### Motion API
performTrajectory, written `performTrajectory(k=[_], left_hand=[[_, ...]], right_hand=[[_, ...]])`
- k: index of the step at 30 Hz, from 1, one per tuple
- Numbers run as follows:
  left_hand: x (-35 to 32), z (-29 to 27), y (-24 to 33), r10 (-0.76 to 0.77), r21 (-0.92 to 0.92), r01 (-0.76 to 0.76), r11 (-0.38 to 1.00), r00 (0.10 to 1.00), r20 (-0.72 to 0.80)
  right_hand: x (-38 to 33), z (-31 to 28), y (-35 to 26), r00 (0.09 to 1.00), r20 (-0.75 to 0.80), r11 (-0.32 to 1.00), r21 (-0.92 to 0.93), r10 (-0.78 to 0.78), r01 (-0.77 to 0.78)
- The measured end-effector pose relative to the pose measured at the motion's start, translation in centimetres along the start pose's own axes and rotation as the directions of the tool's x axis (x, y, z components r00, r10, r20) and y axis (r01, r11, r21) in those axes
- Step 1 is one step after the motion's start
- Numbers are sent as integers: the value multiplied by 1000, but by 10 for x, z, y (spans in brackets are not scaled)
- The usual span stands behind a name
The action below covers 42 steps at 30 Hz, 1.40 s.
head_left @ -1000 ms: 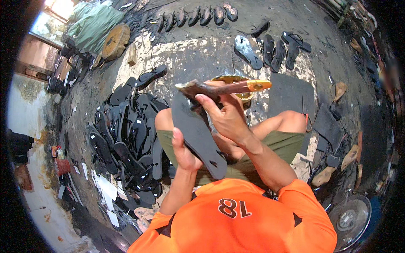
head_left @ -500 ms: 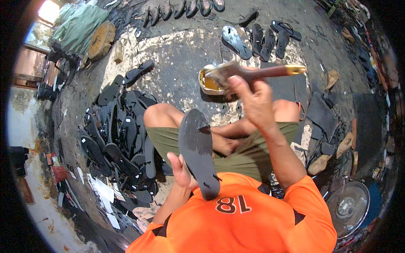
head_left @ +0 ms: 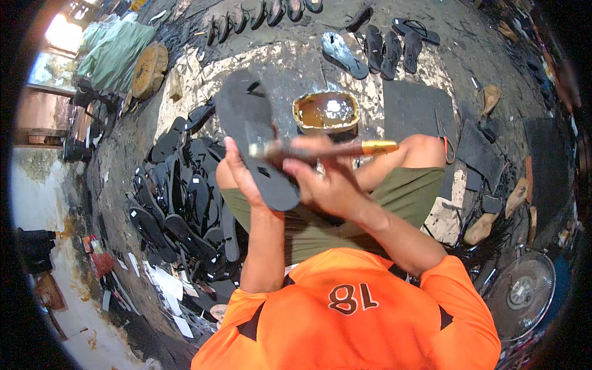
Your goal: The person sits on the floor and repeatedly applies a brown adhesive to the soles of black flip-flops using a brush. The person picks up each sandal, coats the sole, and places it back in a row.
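Observation:
My left hand grips a dark flip-flop sole along its lower left edge, holding it tilted over my lap. The sole has slots with short dark strap ends in them. In my right hand is a brush with a brown handle and a yellow, gold-looking end. Its blurred bristle end is over the middle of the sole; whether it touches cannot be made out. Just beyond my right hand, a pale-rimmed container holds shiny amber liquid.
A heap of black flip-flops lies at my left. Others stand in a row at the far side. A blue-white smeared sole lies farther off. Dark sheets, scissors, wooden foot forms and a fan are rightward.
The sole has moved up and away from my body in my left hand. My right hand has brought the brush from above the amber container down and left onto or over the sole.

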<state>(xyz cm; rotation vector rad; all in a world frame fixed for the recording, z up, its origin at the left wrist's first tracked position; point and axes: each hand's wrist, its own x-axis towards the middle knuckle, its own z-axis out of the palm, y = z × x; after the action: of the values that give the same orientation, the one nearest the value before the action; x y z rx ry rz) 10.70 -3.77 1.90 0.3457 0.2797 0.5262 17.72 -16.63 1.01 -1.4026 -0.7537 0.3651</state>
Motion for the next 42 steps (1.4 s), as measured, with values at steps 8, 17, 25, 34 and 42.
performTrajectory(k=[8,17,25,34,42], left_hand=[[3,-2,-30,-192,-390,189,901,981,30],[19,-12,-30,-151,-334,169,927,985,79],[164,-64,-48,-236,415,281,865,959,-157],[341,-140,-4,173,779,228,584,903,-394],[273,-377,332,355,347,352,-869,933,-58]], right_hand=[[54,-13,-6,907,150,917,2,-394,398],[97,-31,-4,836,317,674,-495,-447,548],[25,-86,20,951,-52,948,-78,306,-310],[34,-151,10,883,-403,953,-74,240,-293],[45,-215,46,820,-441,844,-216,364,-490]])
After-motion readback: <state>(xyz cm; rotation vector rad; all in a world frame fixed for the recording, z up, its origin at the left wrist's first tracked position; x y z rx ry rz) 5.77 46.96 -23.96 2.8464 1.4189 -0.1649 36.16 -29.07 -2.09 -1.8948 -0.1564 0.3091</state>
